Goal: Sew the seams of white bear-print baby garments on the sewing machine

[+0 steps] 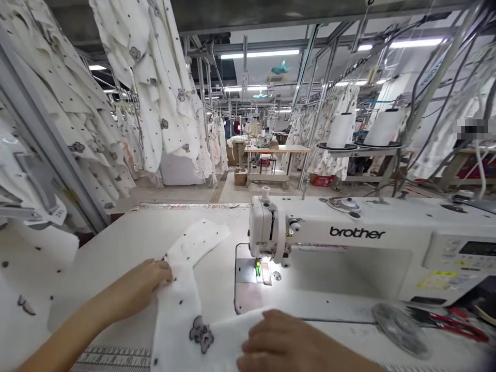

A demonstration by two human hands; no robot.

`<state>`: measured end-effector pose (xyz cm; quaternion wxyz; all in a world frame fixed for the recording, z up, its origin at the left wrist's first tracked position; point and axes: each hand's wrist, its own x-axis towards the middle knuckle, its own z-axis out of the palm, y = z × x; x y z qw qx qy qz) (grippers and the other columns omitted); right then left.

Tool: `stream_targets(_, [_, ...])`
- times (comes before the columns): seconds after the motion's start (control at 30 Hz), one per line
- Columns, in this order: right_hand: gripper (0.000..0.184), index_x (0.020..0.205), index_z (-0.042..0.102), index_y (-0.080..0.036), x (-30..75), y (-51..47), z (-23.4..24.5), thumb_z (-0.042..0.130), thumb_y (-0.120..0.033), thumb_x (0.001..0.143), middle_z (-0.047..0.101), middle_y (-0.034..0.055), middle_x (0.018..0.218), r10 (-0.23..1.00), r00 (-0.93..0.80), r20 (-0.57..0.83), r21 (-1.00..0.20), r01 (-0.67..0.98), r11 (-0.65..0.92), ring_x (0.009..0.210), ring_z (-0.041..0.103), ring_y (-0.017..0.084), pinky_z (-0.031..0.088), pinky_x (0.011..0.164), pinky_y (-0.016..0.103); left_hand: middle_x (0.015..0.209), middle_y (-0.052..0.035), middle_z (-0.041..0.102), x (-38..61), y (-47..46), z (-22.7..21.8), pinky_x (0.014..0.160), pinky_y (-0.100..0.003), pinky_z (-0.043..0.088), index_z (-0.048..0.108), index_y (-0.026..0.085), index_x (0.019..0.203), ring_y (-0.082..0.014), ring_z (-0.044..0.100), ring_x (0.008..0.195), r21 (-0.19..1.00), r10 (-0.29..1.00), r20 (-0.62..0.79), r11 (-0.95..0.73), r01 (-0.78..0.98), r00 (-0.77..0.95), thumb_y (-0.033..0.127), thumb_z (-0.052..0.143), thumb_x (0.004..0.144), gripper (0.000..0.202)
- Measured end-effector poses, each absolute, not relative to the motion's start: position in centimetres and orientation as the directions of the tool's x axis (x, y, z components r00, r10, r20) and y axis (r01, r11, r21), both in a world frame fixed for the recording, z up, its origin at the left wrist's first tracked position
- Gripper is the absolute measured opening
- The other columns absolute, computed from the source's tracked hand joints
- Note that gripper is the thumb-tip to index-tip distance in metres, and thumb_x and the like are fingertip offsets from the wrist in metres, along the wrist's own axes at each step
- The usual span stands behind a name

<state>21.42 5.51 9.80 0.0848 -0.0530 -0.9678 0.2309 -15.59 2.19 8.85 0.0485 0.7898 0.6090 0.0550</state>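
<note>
Cloth (176, 305) lies on the desk (116, 243), left of the machine (313, 227). Our left hand (145, 283) seems pinched on its left edge; our right hand (289, 343), whose grip we cannot tell, covers its right end, probably to hold it flat.

Pretty busy back there tbh: long tube lights (259, 54) glowed under the ceiling (263, 70), plus a teal fan (281, 67) hung up there. Metal posts (44, 129) stood on both sides, and farther along the greyish floor (232, 192) a pale-topped worktable (289, 149) sat next to a cardboard box (241, 177).
</note>
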Motion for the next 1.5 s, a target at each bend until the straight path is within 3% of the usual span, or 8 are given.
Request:
stream_targets(0.1, [0.038, 0.131, 0.057, -0.022, 22.0, 7.7, 9.3, 0.054, -0.035, 0.096, 0.059, 0.0096, 0.129, 0.14, -0.983, 0.122, -0.502, 0.06, 0.863, 0.12, 0.053, 0.023, 0.039, 0.105, 0.036, 0.1, -0.0048, 0.071, -13.8, 4.7, 9.3, 0.084, -0.033, 0.05, 0.072, 0.024, 0.093, -0.0205, 0.067, 0.092, 0.241, 0.979, 0.051, -0.202, 0.949, 0.196, 0.014, 0.039, 0.089, 0.034])
stream_targets(0.27, [0.031, 0.112, 0.067, -0.02, 20.9, 10.7, 5.3, 0.055, -0.041, 0.093, 0.062, 0.0091, 0.124, 0.056, -0.971, 0.234, -0.497, -0.07, 0.865, 0.112, 0.058, 0.021, 0.042, 0.099, 0.034, 0.123, -0.009, 0.064, -10.3, 13.2, 7.0, 0.097, -0.039, 0.047, 0.064, 0.02, 0.118, -0.0218, 0.061, 0.111, 0.272, 0.982, 0.127, -0.169, 0.947, 0.139, 0.021, 0.039, 0.097, 0.032])
stream_targets(0.43, [0.032, 0.087, 0.07, -0.018, 20.7, 11.0, 2.4, 0.054, -0.044, 0.092, 0.07, 0.0071, 0.103, 0.173, -0.874, 0.455, -0.646, -0.19, 0.739, 0.093, 0.063, 0.016, 0.046, 0.085, 0.029, 0.138, -0.014, 0.053, -9.7, 17.6, 2.6, 0.108, -0.054, 0.038, 0.054, 0.015, 0.131, -0.0273, 0.05, 0.128, 0.275, 0.98, 0.17, -0.144, 0.951, 0.1, 0.036, 0.048, 0.099, 0.039])
stream_targets(0.57, [0.035, 0.083, 0.07, -0.016, 21.6, 10.9, 3.5, 0.053, -0.045, 0.094, 0.071, 0.0085, 0.09, 0.322, -0.814, 0.484, -0.739, -0.183, 0.648, 0.081, 0.064, 0.016, 0.048, 0.075, 0.027, 0.148, -0.0091, 0.045, -9.3, 13.9, 1.7, 0.116, -0.048, 0.032, 0.049, 0.019, 0.14, -0.0246, 0.041, 0.137, 0.263, 0.972, 0.14, -0.222, 0.939, 0.19, 0.027, 0.033, 0.101, 0.043])
stream_targets(0.7, [0.025, 0.104, 0.069, -0.017, 22.1, 11.1, 4.8, 0.051, -0.033, 0.098, 0.07, 0.0101, 0.1, 0.372, -0.772, 0.515, -0.64, -0.058, 0.767, 0.093, 0.062, 0.019, 0.047, 0.086, 0.032, 0.153, 0.0046, 0.037, -7.1, 7.5, 2.4, 0.118, -0.043, 0.03, 0.038, 0.035, 0.146, -0.0179, 0.035, 0.141, 0.243, 0.904, 0.078, -0.426, 0.872, 0.42, 0.026, 0.035, 0.101, 0.046])
stream_targets(0.9, [0.034, 0.12, 0.059, -0.016, 22.1, 11.3, 4.3, 0.049, -0.041, 0.1, 0.065, 0.0102, 0.113, 0.262, -0.88, 0.397, -0.447, 0.064, 0.892, 0.106, 0.056, 0.021, 0.04, 0.099, 0.037, 0.156, -0.0007, 0.03, -4.0, 3.6, 4.0, 0.118, -0.045, 0.028, 0.019, 0.025, 0.153, -0.02, 0.028, 0.144, 0.135, 0.706, 0.049, -0.705, 0.696, 0.706, 0.007, 0.039, 0.093, 0.066])
stream_targets(1.1, [0.034, 0.104, 0.061, -0.016, 22.7, 11.7, 4.5, 0.046, -0.047, 0.1, 0.066, 0.0069, 0.092, 0.18, -0.948, 0.263, -0.246, 0.115, 0.963, 0.092, 0.054, 0.02, 0.039, 0.089, 0.035, 0.154, -0.0005, 0.036, -3.2, 5.2, 4.8, 0.117, -0.052, 0.027, 0.023, 0.027, 0.152, -0.0228, 0.029, 0.144, 0.173, 0.691, -0.022, -0.709, 0.684, 0.722, 0.005, 0.039, 0.09, 0.067])
stream_targets(1.5, [0.04, 0.11, 0.059, -0.017, 23.2, 13.1, 4.2, 0.046, -0.053, 0.099, 0.066, 0.005, 0.103, 0.283, -0.916, 0.285, -0.102, 0.264, 0.959, 0.092, 0.055, 0.02, 0.033, 0.093, 0.034, 0.148, -0.0029, 0.045, -2.8, 8.4, 4.6, 0.116, -0.051, 0.029, 0.031, 0.031, 0.148, -0.0226, 0.04, 0.138, 0.229, 0.73, 0.039, -0.671, 0.705, 0.682, 0.012, 0.037, 0.096, 0.056])
